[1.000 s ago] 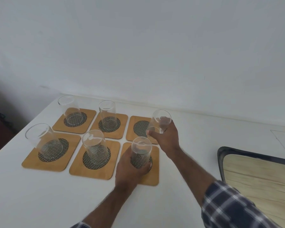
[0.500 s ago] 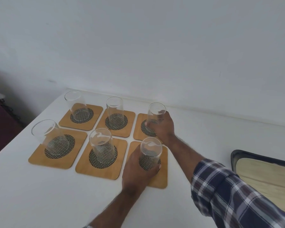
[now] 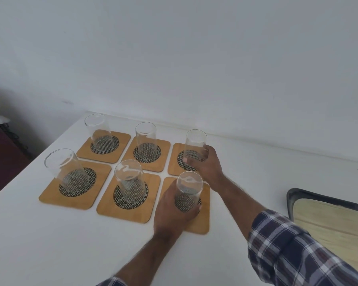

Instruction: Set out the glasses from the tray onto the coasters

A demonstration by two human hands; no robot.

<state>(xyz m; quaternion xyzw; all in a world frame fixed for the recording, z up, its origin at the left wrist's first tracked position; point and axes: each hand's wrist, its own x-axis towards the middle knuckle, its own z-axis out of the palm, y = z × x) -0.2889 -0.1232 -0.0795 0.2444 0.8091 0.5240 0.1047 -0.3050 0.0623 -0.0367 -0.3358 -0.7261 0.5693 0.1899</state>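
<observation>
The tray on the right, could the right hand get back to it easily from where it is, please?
Probably yes. The right hand is closed on the back-right glass, and only bare white table lies between it and the tray; it must release its grip first.

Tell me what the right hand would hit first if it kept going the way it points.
The right hand points up-left, already wrapped on the back-right glass. Beyond that, probably the back-middle glass, though depth is uncertain.

You have open worktop (image 3: pixel 50 244) in front of the coasters (image 3: pixel 124 209) and between them and the tray (image 3: pixel 291 201), while six upright glasses (image 3: pixel 130 182) stand close together, leaving only narrow gaps, with the wall (image 3: pixel 194 69) just behind.
</observation>
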